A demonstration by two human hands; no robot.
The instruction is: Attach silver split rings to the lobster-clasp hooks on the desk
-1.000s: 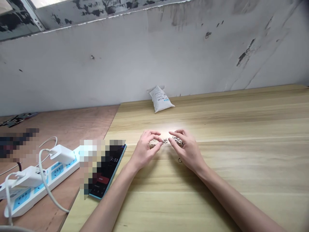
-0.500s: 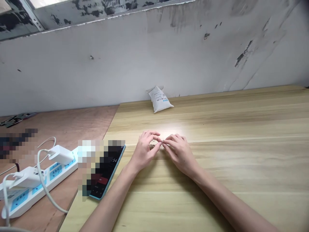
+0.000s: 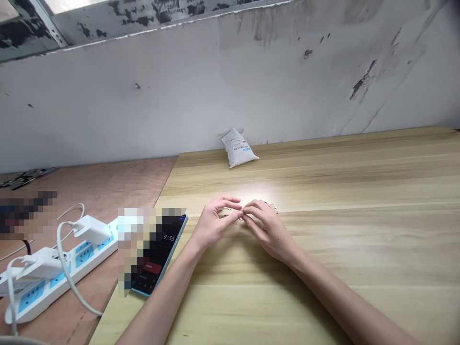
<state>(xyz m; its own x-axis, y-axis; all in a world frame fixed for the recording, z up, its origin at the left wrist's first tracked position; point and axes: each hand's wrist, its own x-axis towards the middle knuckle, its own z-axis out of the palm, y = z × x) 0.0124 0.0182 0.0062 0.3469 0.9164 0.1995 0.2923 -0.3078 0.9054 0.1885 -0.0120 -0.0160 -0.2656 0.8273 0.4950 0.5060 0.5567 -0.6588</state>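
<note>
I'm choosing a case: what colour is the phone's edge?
The phone's edge is light blue, clearest in head view.

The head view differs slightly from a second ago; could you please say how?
The right hand has moved left, its fingertips now meeting those of the left hand at a small metal piece, mostly hidden; whether the right grips it is unclear. The digits on the phone went from 9:53 to 9:55. The left hand, packet and power strip stayed put.

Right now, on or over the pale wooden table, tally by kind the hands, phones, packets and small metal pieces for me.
Hands: 2 (left hand, right hand)
Phone: 1
White packet: 1
Total: 4, leaving out the small metal pieces, too hidden to count
</note>
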